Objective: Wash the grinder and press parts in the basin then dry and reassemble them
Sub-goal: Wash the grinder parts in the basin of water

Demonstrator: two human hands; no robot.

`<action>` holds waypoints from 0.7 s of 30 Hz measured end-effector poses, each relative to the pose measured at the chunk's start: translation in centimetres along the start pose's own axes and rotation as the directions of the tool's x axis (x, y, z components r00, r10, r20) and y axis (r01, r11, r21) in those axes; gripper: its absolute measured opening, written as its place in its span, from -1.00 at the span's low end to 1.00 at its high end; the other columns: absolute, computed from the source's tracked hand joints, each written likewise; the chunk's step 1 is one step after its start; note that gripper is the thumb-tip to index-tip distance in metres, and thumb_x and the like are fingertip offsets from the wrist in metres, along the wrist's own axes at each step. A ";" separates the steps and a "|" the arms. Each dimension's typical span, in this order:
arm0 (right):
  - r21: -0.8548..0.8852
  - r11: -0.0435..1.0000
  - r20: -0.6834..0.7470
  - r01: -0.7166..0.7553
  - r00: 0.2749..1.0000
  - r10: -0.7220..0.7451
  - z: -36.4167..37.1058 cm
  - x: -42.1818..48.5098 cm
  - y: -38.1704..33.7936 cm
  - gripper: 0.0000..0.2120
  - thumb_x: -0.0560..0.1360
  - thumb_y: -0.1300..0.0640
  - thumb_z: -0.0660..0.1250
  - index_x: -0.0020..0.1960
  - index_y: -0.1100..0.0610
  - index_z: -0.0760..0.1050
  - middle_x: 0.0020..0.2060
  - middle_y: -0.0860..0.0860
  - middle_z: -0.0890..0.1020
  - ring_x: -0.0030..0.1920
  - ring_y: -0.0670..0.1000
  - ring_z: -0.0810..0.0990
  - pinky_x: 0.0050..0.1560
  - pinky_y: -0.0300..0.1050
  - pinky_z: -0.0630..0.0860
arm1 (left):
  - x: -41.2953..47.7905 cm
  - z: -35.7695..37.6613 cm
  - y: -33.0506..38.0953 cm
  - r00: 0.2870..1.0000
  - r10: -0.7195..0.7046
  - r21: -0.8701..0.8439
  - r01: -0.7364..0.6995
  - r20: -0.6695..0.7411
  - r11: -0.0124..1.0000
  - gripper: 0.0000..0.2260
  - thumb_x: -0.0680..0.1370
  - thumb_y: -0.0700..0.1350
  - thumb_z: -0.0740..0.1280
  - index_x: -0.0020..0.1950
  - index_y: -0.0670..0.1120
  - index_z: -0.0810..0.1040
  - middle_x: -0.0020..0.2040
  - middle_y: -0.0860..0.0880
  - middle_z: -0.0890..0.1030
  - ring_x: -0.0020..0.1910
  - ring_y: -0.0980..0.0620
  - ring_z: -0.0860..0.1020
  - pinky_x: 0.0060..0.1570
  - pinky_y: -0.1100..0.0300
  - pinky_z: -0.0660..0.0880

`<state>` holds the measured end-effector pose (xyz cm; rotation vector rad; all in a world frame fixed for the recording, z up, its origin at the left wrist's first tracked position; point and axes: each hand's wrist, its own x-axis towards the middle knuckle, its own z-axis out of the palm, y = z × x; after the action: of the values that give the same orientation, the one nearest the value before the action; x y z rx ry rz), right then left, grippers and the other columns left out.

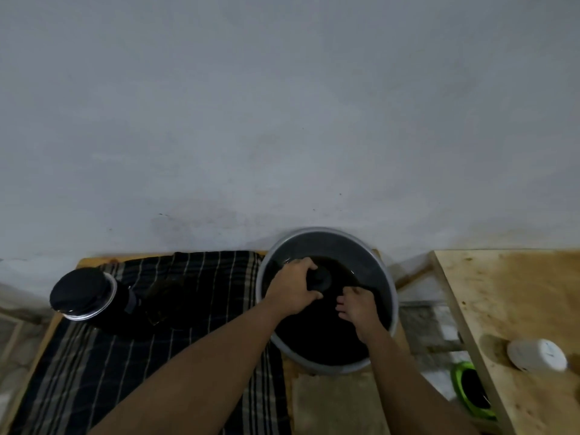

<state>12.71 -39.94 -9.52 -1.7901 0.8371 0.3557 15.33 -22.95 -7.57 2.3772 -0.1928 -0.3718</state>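
Two hands in basin (329, 243): left fingers (300, 265) clasp round part (320, 278); right fingers (344, 302) unclear.

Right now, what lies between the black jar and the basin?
The striped cloth, with a dim unclear object on it, seen in the head view.

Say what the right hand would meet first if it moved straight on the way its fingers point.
Probably the left hand, near its thumb, gripping the black round part in the basin; depth is unclear.
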 end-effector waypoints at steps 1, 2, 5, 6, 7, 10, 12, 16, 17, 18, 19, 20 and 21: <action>-0.028 1.000 -0.007 -0.006 1.000 0.005 -0.1 0.4 0.3 -0.70 0.66 0.19 0.17 -0.23 0.20 0.47 -0.30 0.15 0.50 -0.23 0.14 0.48 -0.18 0.15 0.49 | 0.1 0.2 0.1 0.999 -0.037 -0.030 0.037 -0.004 0.999 -0.47 0.44 0.03 0.60 0.31 -0.05 0.48 0.27 -0.09 0.57 0.25 -0.08 0.54 0.22 0.02 0.53; -0.060 0.998 -0.021 -0.017 1.000 0.016 -0.3 0.8 0.5 -0.69 0.64 0.18 0.18 -0.28 0.16 0.45 -0.33 0.14 0.49 -0.27 0.14 0.48 -0.18 0.20 0.51 | 0.2 0.4 0.2 0.996 -0.084 -0.057 0.084 -0.010 0.995 -0.49 0.44 0.05 0.58 0.28 -0.04 0.46 0.23 -0.09 0.59 0.19 -0.08 0.57 0.16 0.00 0.57; -0.066 0.995 0.034 -0.080 0.996 0.082 -1.0 1.3 0.5 -0.68 0.65 0.19 0.16 -0.28 0.11 0.39 -0.33 0.13 0.43 -0.36 0.09 0.41 -0.26 0.07 0.42 | 0.4 0.6 0.2 0.967 -0.255 -0.155 0.249 -0.014 0.956 -0.50 0.47 0.09 0.52 0.25 -0.08 0.39 0.10 -0.07 0.58 -0.03 -0.01 0.59 -0.11 0.05 0.61; -0.076 0.992 0.069 -0.102 0.992 0.107 -1.2 1.1 0.2 -0.69 0.66 0.20 0.15 -0.26 0.09 0.39 -0.30 0.14 0.45 -0.33 0.09 0.45 -0.24 0.05 0.42 | 0.3 0.6 0.1 0.948 -0.319 -0.195 0.315 0.013 0.929 -0.43 0.50 0.10 0.50 0.34 -0.14 0.36 0.11 -0.07 0.57 -0.04 0.00 0.57 -0.17 0.11 0.57; -0.088 0.989 0.093 -0.117 0.988 0.125 -1.3 0.9 -0.2 -0.70 0.68 0.21 0.14 -0.23 0.09 0.41 -0.25 0.15 0.50 -0.25 0.12 0.50 -0.20 0.05 0.47 | 0.2 0.7 0.1 0.922 -0.384 -0.230 0.384 0.045 0.894 -0.35 0.52 0.10 0.47 0.45 -0.19 0.30 0.15 -0.10 0.57 -0.01 -0.01 0.56 -0.17 0.16 0.53; -0.039 0.991 0.147 -0.131 0.980 0.135 -1.6 1.3 -0.4 -0.74 0.69 0.22 0.12 -0.13 0.09 0.46 -0.10 0.16 0.59 -0.03 0.18 0.59 0.00 0.07 0.59 | -0.1 1.5 -0.4 0.851 -0.508 -0.305 0.523 0.133 0.796 -0.31 0.59 0.08 0.40 0.58 -0.22 0.21 0.32 -0.19 0.56 0.19 -0.13 0.58 0.05 0.16 0.49; -0.019 0.994 0.173 -0.106 0.979 0.107 -1.6 1.7 -0.7 -0.78 0.70 0.19 0.12 -0.03 0.10 0.50 -0.05 0.10 0.62 0.05 0.17 0.62 0.10 0.10 0.60 | -0.2 2.1 -0.6 0.813 -0.553 -0.341 0.579 0.180 0.741 -0.48 0.63 0.08 0.35 0.47 -0.20 0.37 0.19 -0.16 0.60 0.13 -0.16 0.61 0.12 0.07 0.58; 0.022 0.999 0.181 -0.028 0.983 0.024 -2.1 2.4 -1.0 -0.82 0.71 0.16 0.13 0.19 0.08 0.51 0.02 0.02 0.64 0.03 0.05 0.61 0.00 -0.02 0.60 | -0.2 3.0 -0.6 0.750 -0.631 -0.436 0.643 0.196 0.629 -0.73 0.63 0.05 0.41 -0.04 -0.13 0.46 -0.18 -0.08 0.54 -0.20 -0.07 0.58 0.03 -0.08 0.67; 0.033 0.999 0.172 -0.039 0.985 0.033 -2.3 2.6 -1.0 -0.82 0.71 0.17 0.13 0.15 0.08 0.51 -0.02 0.03 0.64 -0.02 0.04 0.61 -0.02 -0.02 0.58 | -0.2 3.2 -0.7 0.738 -0.645 -0.455 0.651 0.195 0.607 -0.73 0.63 0.03 0.41 -0.04 -0.14 0.46 -0.19 -0.08 0.52 -0.23 -0.06 0.55 0.04 -0.09 0.67; 0.040 0.997 0.163 -0.070 0.985 0.063 -2.5 2.9 -0.9 -0.82 0.71 0.18 0.13 0.06 0.08 0.51 -0.11 0.04 0.62 -0.10 0.03 0.58 -0.05 0.00 0.57 | -0.2 3.4 -0.8 0.724 -0.661 -0.479 0.660 0.199 0.579 -0.74 0.64 0.01 0.41 -0.01 -0.16 0.45 -0.19 -0.09 0.51 -0.24 -0.05 0.54 0.07 -0.10 0.66; 0.033 0.995 0.135 -0.099 0.986 0.093 -2.7 3.0 -0.9 -0.77 0.70 0.19 0.13 -0.07 0.09 0.49 -0.23 0.04 0.56 -0.22 0.03 0.52 -0.15 0.00 0.53 | -0.2 3.6 -0.8 0.708 -0.675 -0.499 0.671 0.210 0.549 -0.74 0.64 -0.01 0.41 0.02 -0.17 0.45 -0.18 -0.09 0.50 -0.24 -0.05 0.53 0.09 -0.09 0.65; 0.004 0.995 0.097 -0.102 0.990 0.101 -2.9 3.3 -0.7 -0.70 0.69 0.21 0.13 -0.20 0.10 0.43 -0.33 0.05 0.48 -0.33 0.02 0.43 -0.28 -0.02 0.45 | -0.3 3.8 -0.7 0.695 -0.686 -0.509 0.680 0.216 0.528 -0.75 0.64 -0.02 0.40 0.04 -0.18 0.44 -0.18 -0.09 0.50 -0.23 -0.06 0.53 0.10 -0.09 0.65; -0.030 0.996 0.071 -0.089 0.993 0.091 -3.0 3.5 -0.6 -0.66 0.67 0.23 0.14 -0.29 0.10 0.37 -0.40 0.05 0.41 -0.40 0.02 0.35 -0.34 -0.05 0.33 | -0.3 4.1 -0.6 0.687 -0.694 -0.510 0.685 0.214 0.521 -0.76 0.65 -0.03 0.40 0.05 -0.18 0.45 -0.18 -0.10 0.50 -0.23 -0.07 0.53 0.09 -0.08 0.65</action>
<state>15.09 -43.90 -10.08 -1.7573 0.8674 0.4891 13.74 -25.01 -10.83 1.7514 0.8234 -0.6717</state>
